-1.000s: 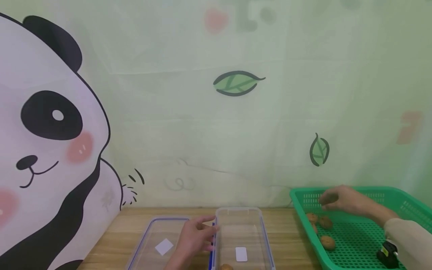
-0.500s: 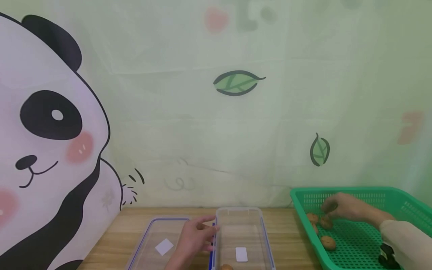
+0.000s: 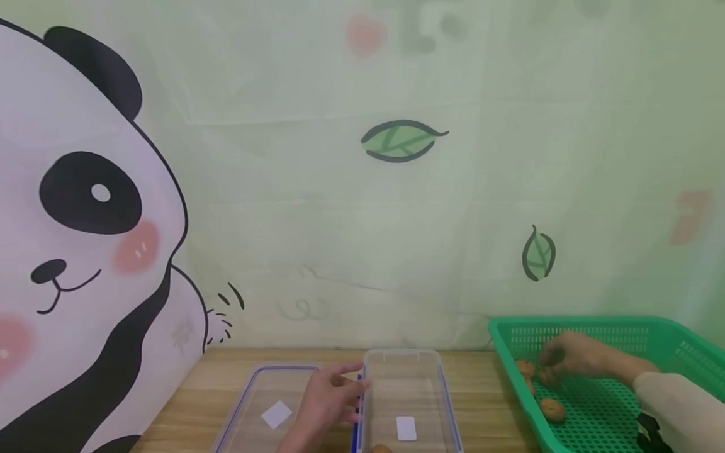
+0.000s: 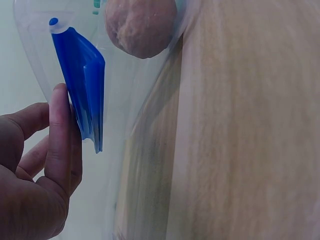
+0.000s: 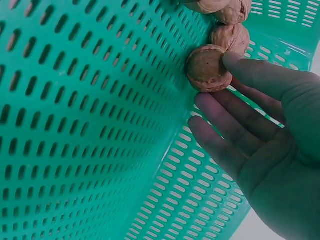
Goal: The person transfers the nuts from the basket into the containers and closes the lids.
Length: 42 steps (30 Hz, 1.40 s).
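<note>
In the head view my left hand (image 3: 330,397) rests its fingers against the left wall of a clear plastic box (image 3: 446,396). The left wrist view shows those fingers fairly straight beside a blue latch (image 4: 87,82), with a walnut (image 4: 141,25) visible through the box. My right hand (image 3: 580,355) reaches down into a green plastic basket (image 3: 583,321). Its thumb and fingertips pinch a walnut (image 5: 206,70), thumb on top and fingers below, right at the basket floor. Several other walnuts (image 5: 234,39) lie close beside it along the basket's left side.
A clear lid with a blue seal (image 3: 240,402) and a white label (image 3: 277,414) lies left of the box on the wooden table (image 3: 481,402). A wall sheet with a printed panda (image 3: 90,189) hangs right behind.
My right hand has lowered into the basket, and its fingers have closed on a walnut near the left side. The left hand has stayed at the box.
</note>
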Each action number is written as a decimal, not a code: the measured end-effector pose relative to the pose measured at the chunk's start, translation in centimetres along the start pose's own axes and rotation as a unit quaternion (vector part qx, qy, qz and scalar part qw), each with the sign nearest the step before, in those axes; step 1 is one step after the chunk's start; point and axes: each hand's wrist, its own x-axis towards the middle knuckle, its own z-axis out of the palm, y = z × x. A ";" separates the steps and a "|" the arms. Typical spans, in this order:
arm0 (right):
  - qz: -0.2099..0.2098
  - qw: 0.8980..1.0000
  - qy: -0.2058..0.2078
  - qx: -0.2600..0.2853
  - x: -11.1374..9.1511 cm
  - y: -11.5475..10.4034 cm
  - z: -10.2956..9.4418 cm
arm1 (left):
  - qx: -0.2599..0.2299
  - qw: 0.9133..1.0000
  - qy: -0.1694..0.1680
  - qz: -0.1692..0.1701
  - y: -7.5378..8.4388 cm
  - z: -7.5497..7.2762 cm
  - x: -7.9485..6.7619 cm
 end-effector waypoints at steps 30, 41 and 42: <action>-0.015 0.996 0.081 0.028 -0.8 -3.5 -2.1 | -0.001 1.000 -0.001 0.000 0.1 0.0 0.1; -0.028 0.986 0.162 0.008 -1.6 -7.7 -3.7 | 0.001 1.000 0.005 -0.005 0.0 0.1 0.1; -0.027 0.986 0.166 0.008 -1.7 -8.1 -3.7 | 0.002 1.000 0.005 -0.004 0.0 0.1 0.1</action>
